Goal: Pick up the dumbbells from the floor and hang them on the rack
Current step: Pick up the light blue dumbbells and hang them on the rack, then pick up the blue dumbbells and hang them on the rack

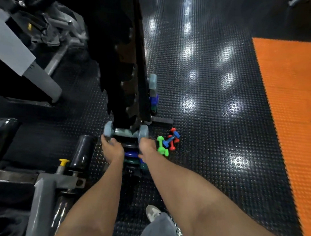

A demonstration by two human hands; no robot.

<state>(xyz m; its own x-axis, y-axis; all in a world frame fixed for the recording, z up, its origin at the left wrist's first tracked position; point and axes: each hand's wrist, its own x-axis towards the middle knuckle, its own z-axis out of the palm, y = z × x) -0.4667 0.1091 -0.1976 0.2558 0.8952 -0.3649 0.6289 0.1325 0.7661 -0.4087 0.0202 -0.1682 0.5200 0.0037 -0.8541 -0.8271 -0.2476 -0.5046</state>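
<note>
Both hands' fingers curl under the grey dumbbell point(126, 132) at the rack point(127, 68): left hand point(112, 150) beneath its left head, right hand point(147, 148) beneath its right.

One head-worn wide-angle camera is looking steeply down and forward from above the person's own arms. Both forearms are reaching away from the lens, with the left hand point(112, 150) and the right hand point(147, 148) lying near the middle of the frame. The rack point(127, 64) is rising toward the top edge, leaning with the lens's distortion. The studded floor point(215, 113) is filling the right side, well below the camera, and a shoe point(152, 213) is showing near the bottom edge, almost directly beneath it. No second view is sharing the scene.
</note>
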